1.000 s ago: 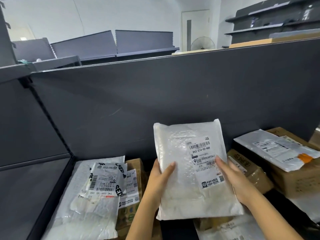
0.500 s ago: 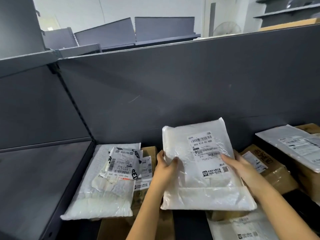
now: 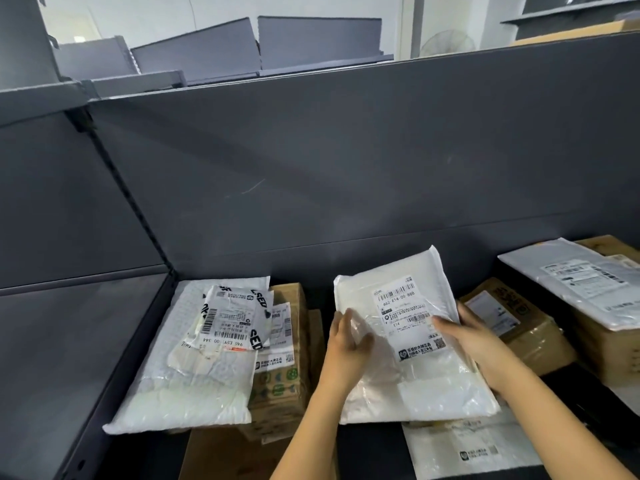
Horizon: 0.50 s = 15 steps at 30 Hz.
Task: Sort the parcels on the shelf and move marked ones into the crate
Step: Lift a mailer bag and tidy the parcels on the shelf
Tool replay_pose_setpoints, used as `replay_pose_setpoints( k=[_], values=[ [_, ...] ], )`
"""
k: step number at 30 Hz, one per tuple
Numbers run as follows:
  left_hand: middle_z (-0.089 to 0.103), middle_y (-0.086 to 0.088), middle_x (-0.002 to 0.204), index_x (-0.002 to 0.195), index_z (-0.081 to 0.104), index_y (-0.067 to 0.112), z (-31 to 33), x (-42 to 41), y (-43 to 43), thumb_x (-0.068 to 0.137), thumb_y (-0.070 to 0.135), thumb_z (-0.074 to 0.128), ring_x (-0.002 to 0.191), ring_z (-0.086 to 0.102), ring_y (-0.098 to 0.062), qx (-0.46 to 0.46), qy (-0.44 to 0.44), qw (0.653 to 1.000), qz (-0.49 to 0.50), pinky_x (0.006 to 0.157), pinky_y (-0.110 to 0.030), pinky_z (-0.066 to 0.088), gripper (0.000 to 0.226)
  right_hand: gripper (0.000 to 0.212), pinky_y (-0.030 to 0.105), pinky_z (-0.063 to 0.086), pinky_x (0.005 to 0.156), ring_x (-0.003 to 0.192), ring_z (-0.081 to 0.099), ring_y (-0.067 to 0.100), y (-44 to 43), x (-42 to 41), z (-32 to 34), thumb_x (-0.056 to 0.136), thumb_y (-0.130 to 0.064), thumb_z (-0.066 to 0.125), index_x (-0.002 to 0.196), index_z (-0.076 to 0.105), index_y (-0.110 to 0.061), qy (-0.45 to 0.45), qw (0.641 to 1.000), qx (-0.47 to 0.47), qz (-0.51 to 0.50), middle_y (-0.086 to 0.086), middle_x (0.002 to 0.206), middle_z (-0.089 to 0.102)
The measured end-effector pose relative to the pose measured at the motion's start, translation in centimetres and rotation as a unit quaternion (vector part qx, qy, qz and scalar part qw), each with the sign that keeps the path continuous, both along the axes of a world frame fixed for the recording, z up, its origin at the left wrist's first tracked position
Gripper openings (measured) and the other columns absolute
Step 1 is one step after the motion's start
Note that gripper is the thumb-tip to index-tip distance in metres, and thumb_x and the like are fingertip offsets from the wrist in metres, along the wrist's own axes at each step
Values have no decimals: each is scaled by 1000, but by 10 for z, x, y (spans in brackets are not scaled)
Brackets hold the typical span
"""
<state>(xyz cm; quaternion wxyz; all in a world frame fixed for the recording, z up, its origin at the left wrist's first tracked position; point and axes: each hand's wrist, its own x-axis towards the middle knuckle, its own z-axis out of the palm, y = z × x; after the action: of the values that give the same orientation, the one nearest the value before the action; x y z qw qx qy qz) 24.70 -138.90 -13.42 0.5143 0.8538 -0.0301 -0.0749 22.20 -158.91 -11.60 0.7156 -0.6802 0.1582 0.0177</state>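
Observation:
A flat white plastic parcel [image 3: 412, 386] with a barcode label reading 862-E14-00-888 is tilted over the shelf, held by both hands. My left hand [image 3: 346, 344] grips its left edge, thumb on the front. My right hand [image 3: 467, 336] holds the right edge, with fingers lying over the label. To the left lies a white padded mailer [image 3: 180, 386] with a smaller labelled pouch [image 3: 232, 317] on top, its label carrying an orange mark. No crate is in view.
A printed cardboard box [image 3: 280, 372] sits between the mailer and my left arm. Brown boxes [image 3: 519, 327] and a white mailer [image 3: 581, 282] lie on the right. Another white parcel [image 3: 467, 445] lies below. The grey shelf back panel [image 3: 311, 174] stands behind; a bare shelf [image 3: 62, 341] is at left.
The held parcel has come down and tilted flatter toward the shelf. Both hands kept their hold, and my view has shifted to the left.

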Motion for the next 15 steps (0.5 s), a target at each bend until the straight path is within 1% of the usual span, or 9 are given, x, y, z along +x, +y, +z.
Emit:
replay_pose_setpoints(
  k=[2, 3, 4, 6, 8, 10, 12, 13, 15],
  values=[
    [41, 7, 122, 121, 47, 15, -6, 0, -1, 92, 13, 49, 103, 48, -3, 8, 6, 1000, -19, 66, 4, 37, 29, 33, 35, 51, 77, 94, 65, 21, 2, 1, -5, 91, -10, 58, 122, 54, -19, -3, 1000, -17, -11, 3, 105, 68],
    [41, 11, 116, 118, 48, 16, -8, -1, -3, 91, 13, 48, 96, 47, 1, 11, 19, 999, -28, 65, 2, 40, 27, 31, 31, 49, 71, 92, 65, 18, 3, 3, -6, 91, -11, 58, 121, 54, -18, -7, 999, -29, -16, 3, 105, 68],
    [46, 11, 112, 116, 51, 16, -11, -2, -4, 90, 15, 47, 96, 49, -1, 15, 33, 999, -31, 70, -3, 43, 27, 31, 29, 48, 70, 91, 64, 17, 4, 5, -8, 91, -13, 58, 121, 53, -19, -9, 999, -44, -17, 2, 105, 67],
    [55, 7, 104, 103, 56, 18, -18, -2, -4, 84, 19, 46, 98, 54, -12, 20, 53, 998, -29, 77, -22, 47, 21, 31, 32, 50, 73, 93, 63, 17, 10, 10, -10, 91, -17, 58, 120, 50, -22, -3, 996, -84, -4, 2, 108, 65],
    [54, 5, 98, 100, 56, 20, -21, -4, -4, 83, 20, 46, 93, 54, -13, 19, 72, 997, -35, 68, -21, 44, 20, 33, 37, 51, 81, 96, 63, 21, 18, 15, -11, 90, -21, 58, 121, 47, -23, 12, 993, -113, 11, 1, 110, 64],
    [55, 4, 100, 103, 54, 23, -22, -5, -1, 84, 20, 45, 90, 54, -11, 14, 94, 995, -35, 65, -21, 42, 21, 31, 40, 51, 85, 96, 63, 22, 25, 20, -13, 90, -24, 58, 118, 46, -25, 26, 989, -145, 26, -1, 107, 62],
    [58, 3, 108, 103, 53, 26, -25, -6, 2, 83, 20, 45, 94, 56, -8, 7, 100, 995, -30, 74, -25, 49, 22, 26, 39, 51, 86, 93, 62, 20, 30, 23, -14, 91, -24, 57, 114, 44, -28, 37, 987, -154, 38, -2, 106, 61],
    [58, 4, 114, 105, 54, 27, -27, -7, 3, 83, 20, 45, 96, 56, -7, -1, 102, 994, -26, 76, -24, 50, 24, 26, 39, 51, 85, 92, 61, 20, 32, 24, -15, 91, -24, 56, 113, 43, -28, 40, 987, -152, 41, -2, 106, 60],
    [55, 5, 123, 116, 53, 26, -29, -9, 6, 85, 18, 46, 101, 55, -7, -10, 112, 993, -24, 70, -15, 43, 33, 29, 39, 50, 86, 94, 61, 21, 36, 27, -21, 92, -23, 55, 117, 42, -27, 43, 984, -164, 45, 0, 108, 59]
  ],
)
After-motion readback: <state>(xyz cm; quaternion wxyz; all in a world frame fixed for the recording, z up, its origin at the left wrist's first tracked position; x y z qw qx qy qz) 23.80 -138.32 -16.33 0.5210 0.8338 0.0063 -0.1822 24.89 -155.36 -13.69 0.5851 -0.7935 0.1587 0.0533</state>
